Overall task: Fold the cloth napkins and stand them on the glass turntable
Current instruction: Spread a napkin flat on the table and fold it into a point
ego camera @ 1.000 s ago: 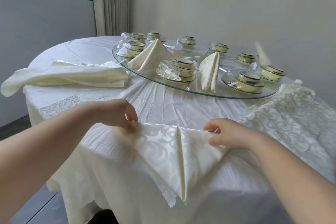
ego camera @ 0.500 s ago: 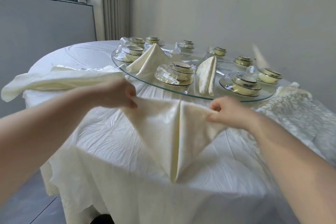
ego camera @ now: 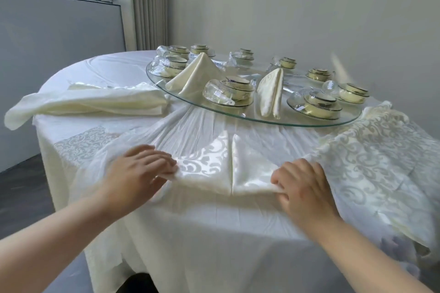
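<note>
- Napkin (ego camera: 228,169): one, flat at the worktop's (ego camera: 95,71) near edge.
- Left hand (ego camera: 142,171): straight fingers on its left corner.
- Right hand (ego camera: 302,185): pinches its right corner.
- Glass turntable (ego camera: 283,114): two standing napkins (ego camera: 195,76), nine bowl sets (ego camera: 238,88) (crowded).
- Cloth pile (ego camera: 95,102): one, left.

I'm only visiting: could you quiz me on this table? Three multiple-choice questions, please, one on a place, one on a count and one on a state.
1. Where is the napkin being folded?
A. on the turntable
B. on the tablecloth, near the table's front edge
C. on the floor

2. How many folded napkins stand on the turntable?
A. one
B. two
C. four

3. What state is the napkin at the hands in?
A. folded, with a seam down its middle
B. crumpled into a ball
C. rolled into a tube

Answers:
1 B: it lies on the tablecloth between the left hand and right hand.
2 B: a tent napkin and a narrow napkin.
3 A: a straight seam divides it.
</note>
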`<state>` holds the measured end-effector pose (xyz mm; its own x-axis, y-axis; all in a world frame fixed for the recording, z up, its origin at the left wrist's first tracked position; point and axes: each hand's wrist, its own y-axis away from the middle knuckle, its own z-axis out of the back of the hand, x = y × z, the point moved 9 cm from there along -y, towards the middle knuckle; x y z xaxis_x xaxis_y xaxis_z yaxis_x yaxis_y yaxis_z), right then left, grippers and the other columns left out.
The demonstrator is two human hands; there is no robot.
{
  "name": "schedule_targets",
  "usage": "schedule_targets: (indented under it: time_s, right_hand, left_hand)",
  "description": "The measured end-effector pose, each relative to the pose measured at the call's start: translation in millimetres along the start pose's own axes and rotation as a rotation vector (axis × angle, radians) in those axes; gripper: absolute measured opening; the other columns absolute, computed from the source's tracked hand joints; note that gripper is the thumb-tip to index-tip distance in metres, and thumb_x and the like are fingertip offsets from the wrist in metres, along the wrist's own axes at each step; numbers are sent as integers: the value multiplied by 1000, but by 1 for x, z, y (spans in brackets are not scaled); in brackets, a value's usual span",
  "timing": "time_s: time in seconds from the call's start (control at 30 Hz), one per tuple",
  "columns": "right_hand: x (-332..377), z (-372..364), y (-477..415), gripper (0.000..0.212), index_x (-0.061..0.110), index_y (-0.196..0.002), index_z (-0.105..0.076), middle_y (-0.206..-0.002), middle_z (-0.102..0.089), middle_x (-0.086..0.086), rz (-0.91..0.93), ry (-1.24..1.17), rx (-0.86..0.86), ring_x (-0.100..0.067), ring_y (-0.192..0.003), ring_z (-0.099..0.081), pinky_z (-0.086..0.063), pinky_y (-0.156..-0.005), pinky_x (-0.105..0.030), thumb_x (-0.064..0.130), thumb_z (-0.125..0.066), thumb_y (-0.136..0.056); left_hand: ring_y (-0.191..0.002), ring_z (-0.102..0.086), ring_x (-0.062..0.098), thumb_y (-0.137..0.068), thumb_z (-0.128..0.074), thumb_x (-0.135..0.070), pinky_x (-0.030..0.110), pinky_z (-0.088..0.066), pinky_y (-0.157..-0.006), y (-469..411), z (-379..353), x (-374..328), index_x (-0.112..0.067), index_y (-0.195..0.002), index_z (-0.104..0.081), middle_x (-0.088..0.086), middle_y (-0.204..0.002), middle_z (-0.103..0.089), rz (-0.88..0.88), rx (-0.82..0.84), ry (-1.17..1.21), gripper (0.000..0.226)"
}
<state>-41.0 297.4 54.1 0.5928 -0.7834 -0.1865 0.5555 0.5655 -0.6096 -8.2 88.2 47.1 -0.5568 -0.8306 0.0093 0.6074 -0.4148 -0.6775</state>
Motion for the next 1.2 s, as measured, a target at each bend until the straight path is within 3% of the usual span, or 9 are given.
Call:
schedule_targets:
  time_s: [0.1,0.27,0.33,0.43,0.63,0.77,0.9,1.03,1.2]
  right_hand:
    - [-3,-14,17,3,21,-62,-50,-59,-48,7,-23,-134,124,-12,-67,-32,-21,-61,-22,18,-48,-63]
    - [-8,-32,21,14,44,-71,-42,-80,-46,24,-145,-400,457,2,-85,-40,-22,-83,-3,53,-35,-62]
    - [-7,-36,18,17,47,-77,-41,-93,-42,29,-201,-486,510,6,-96,-39,-22,-85,1,61,-40,-67]
    - [-8,-45,6,19,33,-109,-53,-113,-35,28,-295,-540,513,7,-110,-31,-23,-81,1,38,-49,-91]
    - [13,-58,-24,38,22,-135,-42,-142,-39,11,-308,-552,472,-5,-132,-30,-19,-96,-9,25,-39,-97]
    - [18,-63,-26,40,24,-137,-38,-137,-46,5,-344,-618,423,-9,-127,-39,-28,-95,-15,21,-40,-97]
    - [26,-64,-23,42,26,-139,-34,-146,-32,9,-290,-637,387,-4,-133,-28,-16,-95,-3,19,-37,-98]
    - [30,-65,-22,35,22,-130,-50,-153,-13,11,-256,-561,395,-3,-137,-16,-8,-94,-1,25,-36,-98]
    - [34,-67,-20,37,25,-135,-43,-151,-16,16,-213,-530,445,1,-137,-12,-1,-94,1,25,-31,-99]
  left_hand:
    - [-93,-55,2,-77,-48,-28,9,-28,-92,11,-15,0,-30,-85,-52,-10,-85,-71,61,109,150,9]
    - [-101,-54,-10,-71,-52,-33,5,-30,-94,17,-25,13,-34,-96,-54,-42,-103,-53,103,219,311,25]
    - [-108,-48,-16,-73,-55,-44,6,-26,-99,19,-24,17,-36,-105,-54,-42,-115,-49,125,231,334,33]
    - [-111,-42,-18,-87,-31,-66,17,-24,-105,15,-23,11,-37,-113,-56,-38,-113,-53,164,253,297,47]
    - [-95,-66,7,-98,-7,-47,34,-29,-93,-3,-53,-28,-22,-100,-70,-8,-100,-70,221,352,-70,68]
    - [-126,-44,2,-86,14,-53,25,-19,-110,-17,-72,-58,-20,-129,-52,-7,-134,-51,276,389,26,85]
    - [-99,-65,6,-94,-20,-36,32,-44,-90,-15,-81,-55,-23,-101,-71,-9,-104,-70,306,443,40,53]
    - [-126,-46,6,-83,-8,-46,26,-13,-108,-14,-77,-53,-23,-127,-54,-11,-134,-51,331,460,93,68]
    - [-97,-64,13,-80,-37,-42,27,-28,-93,4,-47,-20,-22,-94,-71,-6,-99,-70,460,230,59,42]
